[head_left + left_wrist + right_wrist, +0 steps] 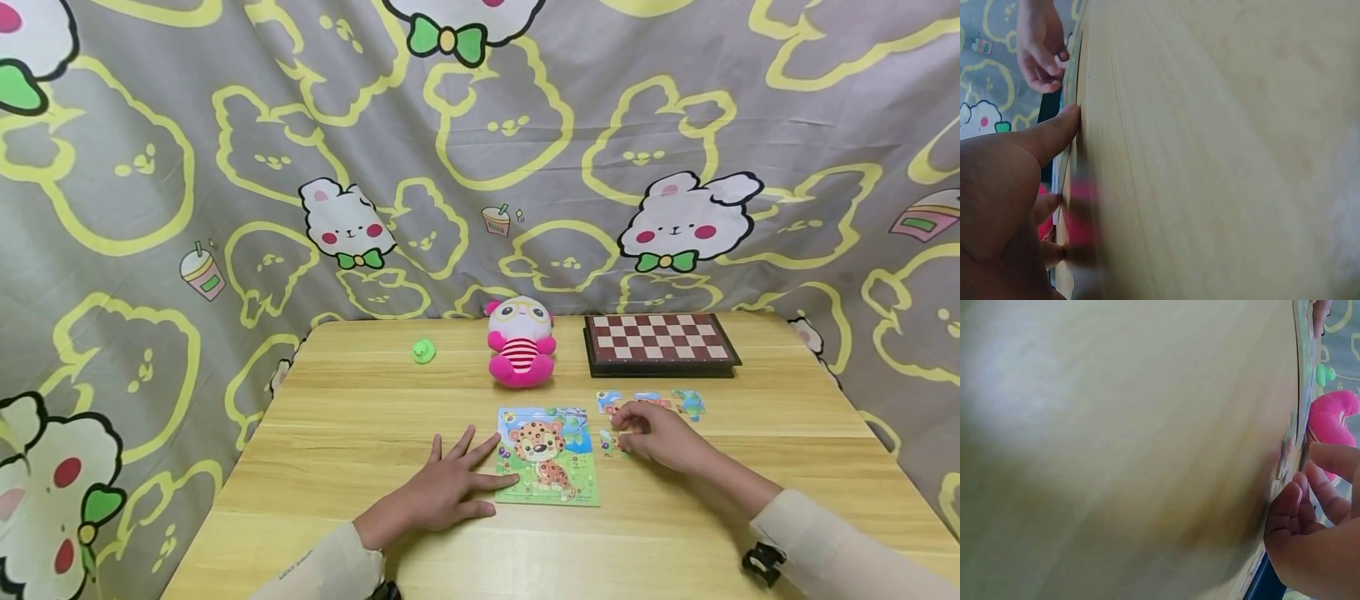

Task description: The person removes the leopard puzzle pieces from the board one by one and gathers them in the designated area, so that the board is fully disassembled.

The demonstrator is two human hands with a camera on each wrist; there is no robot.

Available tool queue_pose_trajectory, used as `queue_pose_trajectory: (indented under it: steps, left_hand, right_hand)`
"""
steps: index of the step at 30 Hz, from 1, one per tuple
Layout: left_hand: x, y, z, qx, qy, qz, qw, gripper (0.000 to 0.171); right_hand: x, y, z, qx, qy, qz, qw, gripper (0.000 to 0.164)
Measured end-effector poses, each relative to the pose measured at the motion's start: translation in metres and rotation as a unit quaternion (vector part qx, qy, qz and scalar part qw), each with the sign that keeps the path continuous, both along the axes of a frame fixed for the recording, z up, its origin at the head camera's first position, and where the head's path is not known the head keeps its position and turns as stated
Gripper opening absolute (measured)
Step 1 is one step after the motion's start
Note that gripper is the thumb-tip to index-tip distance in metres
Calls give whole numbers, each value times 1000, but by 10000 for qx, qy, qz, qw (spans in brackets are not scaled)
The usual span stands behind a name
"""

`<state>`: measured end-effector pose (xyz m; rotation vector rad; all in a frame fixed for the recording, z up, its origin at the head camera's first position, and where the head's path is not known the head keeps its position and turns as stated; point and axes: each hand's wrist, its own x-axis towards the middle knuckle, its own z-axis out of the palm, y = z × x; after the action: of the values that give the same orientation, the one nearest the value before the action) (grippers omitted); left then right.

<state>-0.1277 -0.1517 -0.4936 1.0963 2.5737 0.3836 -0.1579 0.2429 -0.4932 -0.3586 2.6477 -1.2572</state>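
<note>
A jigsaw puzzle (pixel 546 457) with a spotted leopard cub lies flat on the table. My left hand (pixel 442 490) rests at its left side with spread fingers, and some fingertips touch its edge. In the left wrist view, the left thumb (pixel 1054 134) lies along the table by the board's rim. My right hand (pixel 660 435) hovers with loosely bent fingers over loose puzzle pieces right of the board. One piece (pixel 607 444) shows beside its fingertips, partly covered. Another piece (pixel 609 402) lies behind it. I see nothing held between the fingers (pixel 1332 494) in the right wrist view.
A loose piece (pixel 690 403) lies farther right. Behind the puzzle sits a pink and white panda plush (pixel 521 343). A chessboard box (pixel 660 342) stands at the back right, and a small green toy duck (pixel 423 352) at the back left. A patterned curtain (pixel 525 167) hangs behind the table.
</note>
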Motion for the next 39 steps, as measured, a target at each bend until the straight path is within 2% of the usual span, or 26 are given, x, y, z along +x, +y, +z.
queue_pose_trajectory:
  steps: [11, 22, 27, 39]
  left_hand:
    - [0, 0, 0, 34, 44, -36, 10000, 50]
    - [0, 0, 0, 48, 85, -61, 9999, 50]
    - [0, 0, -1, 9, 93, -41, 9999, 50]
    - [0, 0, -2, 14, 48, 13, 10000, 49]
  right_hand:
    - [-2, -18, 10, -177, -36, 224, 9996, 19]
    - [1, -46, 12, -468, -182, 653, 9966, 22]
    - [3, -57, 11, -604, -183, 815, 9947, 20]
    - [7, -79, 4, -670, -138, 896, 9936, 24]
